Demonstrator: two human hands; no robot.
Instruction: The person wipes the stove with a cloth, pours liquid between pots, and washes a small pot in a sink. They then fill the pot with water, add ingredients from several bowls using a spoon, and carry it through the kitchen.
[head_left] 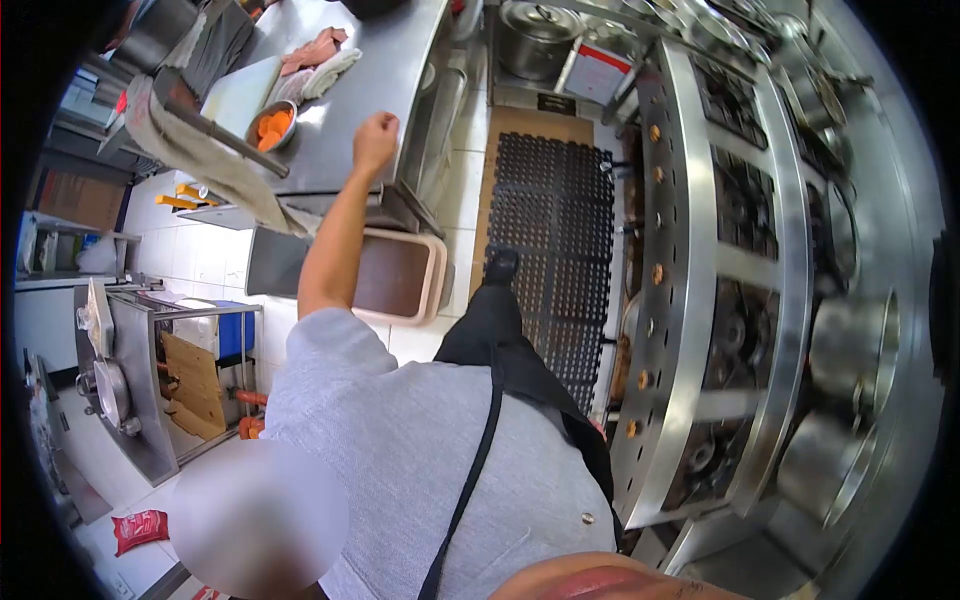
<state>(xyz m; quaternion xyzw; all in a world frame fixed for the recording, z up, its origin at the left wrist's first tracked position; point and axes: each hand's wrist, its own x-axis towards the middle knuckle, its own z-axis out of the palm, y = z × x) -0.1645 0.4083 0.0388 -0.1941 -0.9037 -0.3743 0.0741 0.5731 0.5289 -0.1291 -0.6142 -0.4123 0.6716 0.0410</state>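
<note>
My left hand [375, 145] is loosely closed, its fingers curled with nothing visible in them. It hovers over the near right edge of the steel worktable [340, 115], apart from the things there. Left of it stands a metal bowl [290, 117] of orange pieces [270, 128], which look like sliced carrot. Behind the bowl lie a white cutting board [240, 92] and crumpled pink and whitish cloths [318, 65]. My right hand is out of view; blurred bare skin [580, 578] shows at the bottom edge.
A beige-rimmed bin [435, 275] stands below the table. A black rubber mat [550, 220] covers the floor ahead. The steel stove [690, 270] runs along the right, with large pots [855, 350] beyond it. A towel [190, 155] hangs on a bar at left. A blurred patch hides the lower left.
</note>
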